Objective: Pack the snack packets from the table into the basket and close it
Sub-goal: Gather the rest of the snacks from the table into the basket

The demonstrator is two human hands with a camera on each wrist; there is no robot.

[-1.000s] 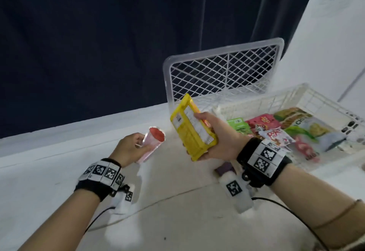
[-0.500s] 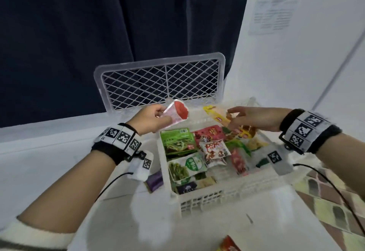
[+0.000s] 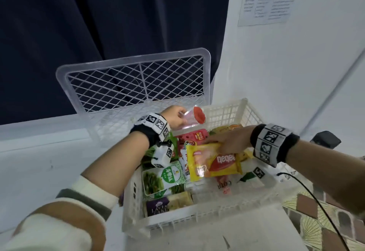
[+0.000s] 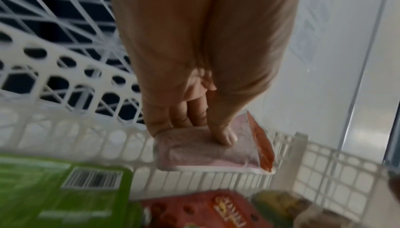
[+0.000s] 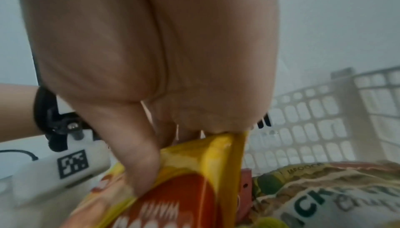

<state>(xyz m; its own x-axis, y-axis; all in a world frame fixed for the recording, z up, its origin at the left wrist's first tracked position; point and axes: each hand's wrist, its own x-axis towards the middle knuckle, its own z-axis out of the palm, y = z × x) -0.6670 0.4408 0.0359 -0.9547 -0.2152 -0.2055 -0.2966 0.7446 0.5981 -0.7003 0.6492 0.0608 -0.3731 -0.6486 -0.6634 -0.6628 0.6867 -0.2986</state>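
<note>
The white lattice basket [image 3: 197, 217] stands open, its clear mesh lid [image 3: 138, 83] upright behind it. My left hand [image 3: 174, 118] pinches a small pink snack packet with a red end [image 3: 194, 117] above the basket's far rim. The left wrist view shows the thumb on top of the pink packet [image 4: 205, 151] and the fingers under it. My right hand [image 3: 227, 142] grips the top edge of a yellow and red snack packet [image 3: 213, 164] that lies face up on the packets inside. In the right wrist view the thumb presses on the yellow packet [image 5: 194, 180].
Several packets fill the basket: a green one [image 3: 164, 177], a red one [image 3: 195, 136], a purple one [image 3: 158, 205]. A white wall with a paper sheet [image 3: 266, 2] rises close on the right. A dark curtain hangs behind the white table [image 3: 39, 171]. A patterned floor [image 3: 316, 221] shows at lower right.
Both hands have moved from the table over to the basket. The yellow packet has come down onto the packets inside; the pink packet now hangs over the far rim.
</note>
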